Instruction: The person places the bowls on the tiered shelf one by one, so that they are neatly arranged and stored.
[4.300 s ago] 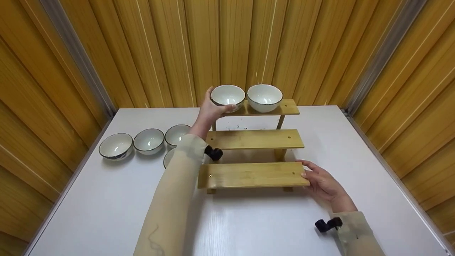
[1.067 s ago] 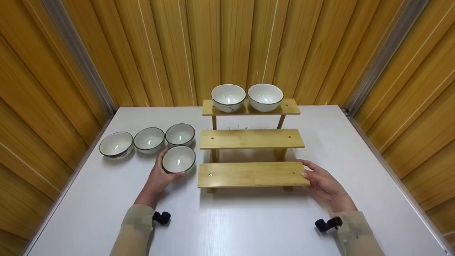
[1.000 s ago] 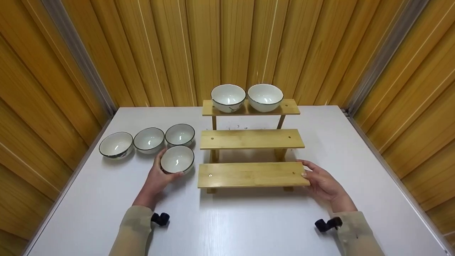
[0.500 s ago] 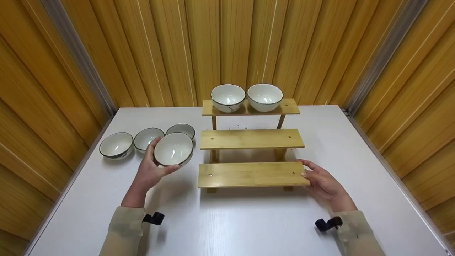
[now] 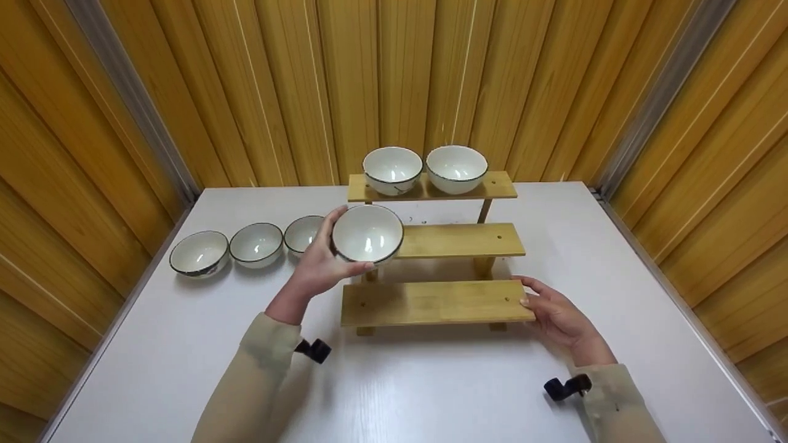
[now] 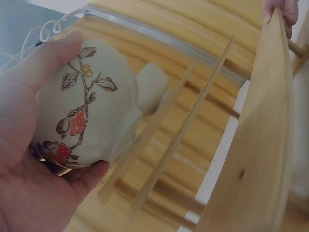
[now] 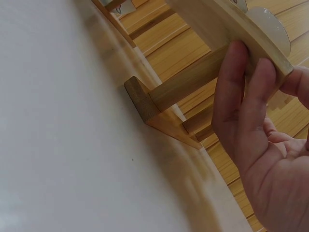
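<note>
My left hand [image 5: 323, 261] grips a white bowl [image 5: 368, 235] with a dark rim, thumb at its near side and fingers round its left. The bowl is in the air, overlapping the left end of the middle shelf in the head view. Its outside, in the left wrist view, carries a painted branch with red flowers [image 6: 77, 123]. My right hand [image 5: 563, 317] pinches the right end of the lowest board of a three-step wooden rack [image 5: 437, 304]; the right wrist view has its fingers [image 7: 253, 96] under that board. Two like bowls, a left one [image 5: 393, 171] and a right one [image 5: 457, 169], stand on the top shelf.
On the white table [image 5: 154, 363], left of the rack, a row holds a left bowl [image 5: 199, 253], a middle bowl [image 5: 256, 245] and a right bowl [image 5: 303, 234], the last partly behind my left hand. Wood-look panels [image 5: 351, 80] enclose the back and sides.
My left hand has left a bowl on the top shelf, gripped the nearest bowl on the table, lifted it and carried it right, over the rack. My right hand has stayed on the lowest board.
</note>
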`<state>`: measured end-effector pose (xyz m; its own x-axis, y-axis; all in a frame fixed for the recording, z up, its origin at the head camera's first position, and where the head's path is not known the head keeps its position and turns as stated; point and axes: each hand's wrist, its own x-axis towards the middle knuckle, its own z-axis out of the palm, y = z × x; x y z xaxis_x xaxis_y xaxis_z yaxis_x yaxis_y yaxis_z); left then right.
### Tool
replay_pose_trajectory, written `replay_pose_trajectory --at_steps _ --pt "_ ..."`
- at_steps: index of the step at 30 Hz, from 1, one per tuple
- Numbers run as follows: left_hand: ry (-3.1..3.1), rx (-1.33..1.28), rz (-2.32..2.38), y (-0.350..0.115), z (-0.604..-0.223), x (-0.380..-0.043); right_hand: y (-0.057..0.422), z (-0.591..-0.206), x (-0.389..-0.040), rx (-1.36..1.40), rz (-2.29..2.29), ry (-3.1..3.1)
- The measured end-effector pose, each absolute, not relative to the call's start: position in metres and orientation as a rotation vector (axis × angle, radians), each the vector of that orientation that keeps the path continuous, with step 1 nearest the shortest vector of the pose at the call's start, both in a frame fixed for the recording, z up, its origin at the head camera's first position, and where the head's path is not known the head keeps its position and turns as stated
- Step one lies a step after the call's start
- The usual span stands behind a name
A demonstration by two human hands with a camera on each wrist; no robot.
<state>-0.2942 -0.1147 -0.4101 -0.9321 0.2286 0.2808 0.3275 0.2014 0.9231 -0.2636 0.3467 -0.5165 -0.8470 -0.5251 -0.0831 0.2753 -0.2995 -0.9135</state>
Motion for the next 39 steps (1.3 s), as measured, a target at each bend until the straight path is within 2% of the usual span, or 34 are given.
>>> replay_pose_trajectory --at_steps 11,20,29,39 --pt "-2.394 -0.678 -1.926 -0.032 -0.41 -0.325 0.345 -0.517 -0.264 -0.326 -2.193 1.409" --pt "-2.493 -0.694 -1.931 0.013 -0.415 -0.34 0.346 -0.519 -0.263 -0.313 -2.157 1.502" --pt "-2.507 -0.667 -2.002 0.04 -0.419 -0.35 0.347 -0.516 -0.263 -0.268 -2.157 1.509" --pt "-2.538 -0.682 -1.996 0.047 -0.421 -0.356 0.347 -0.515 -0.263 -0.247 -2.127 1.579"
